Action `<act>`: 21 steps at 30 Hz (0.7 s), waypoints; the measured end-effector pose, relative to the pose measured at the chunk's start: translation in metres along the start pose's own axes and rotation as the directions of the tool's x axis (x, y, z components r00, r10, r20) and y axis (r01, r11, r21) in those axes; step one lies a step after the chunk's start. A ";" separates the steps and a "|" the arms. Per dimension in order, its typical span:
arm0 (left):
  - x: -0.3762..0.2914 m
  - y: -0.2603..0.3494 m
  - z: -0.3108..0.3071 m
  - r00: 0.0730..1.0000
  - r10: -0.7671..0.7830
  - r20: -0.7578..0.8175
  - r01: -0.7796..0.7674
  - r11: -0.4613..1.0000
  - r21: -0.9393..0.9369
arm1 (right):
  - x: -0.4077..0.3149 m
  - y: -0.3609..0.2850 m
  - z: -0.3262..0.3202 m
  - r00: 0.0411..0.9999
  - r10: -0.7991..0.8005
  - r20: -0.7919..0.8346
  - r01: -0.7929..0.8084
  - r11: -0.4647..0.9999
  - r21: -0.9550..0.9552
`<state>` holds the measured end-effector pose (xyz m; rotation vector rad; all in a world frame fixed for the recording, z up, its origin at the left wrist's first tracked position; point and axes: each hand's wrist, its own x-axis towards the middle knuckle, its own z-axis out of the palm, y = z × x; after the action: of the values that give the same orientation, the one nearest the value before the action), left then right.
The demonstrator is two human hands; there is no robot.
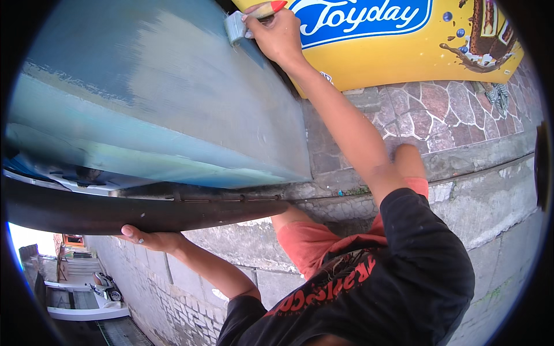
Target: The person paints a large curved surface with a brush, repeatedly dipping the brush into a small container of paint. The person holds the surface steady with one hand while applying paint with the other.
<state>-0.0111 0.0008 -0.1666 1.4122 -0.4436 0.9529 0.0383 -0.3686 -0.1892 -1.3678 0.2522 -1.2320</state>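
Note:
My right hand (279,36) is closed around the handle of a paintbrush (236,28). The wide bristles press against the upper right edge of a box-like structure's painted side (207,86). Grey paint covers much of this surface, with darker blue at its left and top. A lighter turquoise band (130,142) runs along the lower edge. At lower left, my left hand (158,240) grips a long dark brown beam (143,214), thumb on its face and other fingers hidden behind it. A pale paint spot marks one finger.
Close beside the brush stands a yellow Joyday panel (368,65). Below it lies stone-patterned paving (433,112) with a striped cloth (498,99). A concrete ledge (476,173) passes my legs. Farther off, a motor scooter (106,286) is parked in the lane.

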 end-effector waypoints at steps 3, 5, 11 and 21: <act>0.002 0.000 0.003 0.998 0.060 0.035 -0.061 0.998 0.022 | 0.024 -0.040 0.004 0.997 -0.034 -0.064 0.036 0.998 0.042; 0.002 0.003 0.006 0.995 0.090 0.052 -0.092 0.995 0.043 | 0.033 -0.017 0.002 0.995 0.035 -0.093 0.014 0.876 0.481; 0.003 0.006 0.001 0.996 0.080 0.043 -0.085 0.989 0.121 | -0.094 0.119 -0.036 0.797 0.603 -0.040 -0.469 0.658 0.589; 0.003 0.003 0.001 0.993 0.117 0.020 -0.118 0.979 0.166 | -0.145 0.209 -0.072 0.920 0.369 -0.133 -0.386 0.789 -0.478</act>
<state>-0.0113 0.0002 -0.1618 1.5560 -0.4671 1.1000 0.0304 -0.3545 -0.4529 -1.6326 0.8785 -0.8743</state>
